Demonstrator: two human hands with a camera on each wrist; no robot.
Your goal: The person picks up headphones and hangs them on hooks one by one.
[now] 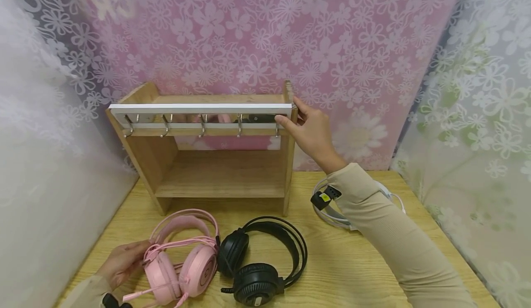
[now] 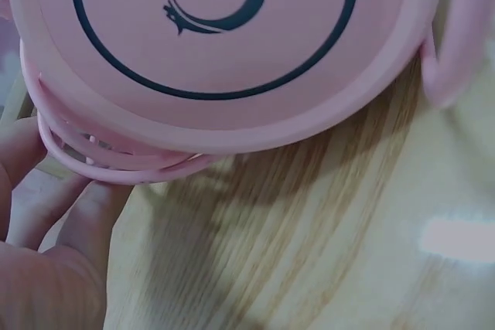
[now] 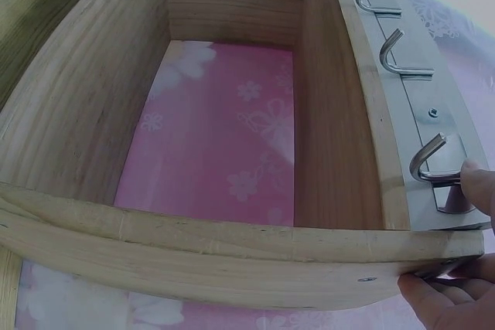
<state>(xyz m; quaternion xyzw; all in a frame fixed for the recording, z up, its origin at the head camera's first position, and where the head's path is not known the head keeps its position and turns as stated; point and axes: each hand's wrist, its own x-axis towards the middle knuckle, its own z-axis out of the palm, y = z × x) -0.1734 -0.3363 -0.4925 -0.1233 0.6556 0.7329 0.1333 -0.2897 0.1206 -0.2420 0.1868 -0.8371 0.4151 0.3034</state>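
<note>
The right grip (image 1: pixel 313 133) pinches a squared upper corner of the wooden shelf (image 1: pixel 224 174) at its shiny metal hook rail (image 3: pixel 421 102), while the left grip (image 1: pixel 124 262) grasps the rounded pink headset (image 1: pixel 198 269) in front. Ridged black headphones (image 1: pixel 255 282) sit just beside it, bare wood-grained surface (image 1: pixel 344 269) stretching to their right.

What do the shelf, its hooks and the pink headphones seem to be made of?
Shelf: wood, apparently unpainted; grain lines show.
Hooks: metal, perhaps steel, polished; they catch bright highlights.
Pink headphones: probably smooth satin plastic; the ear cup looks even and grainless.
</note>
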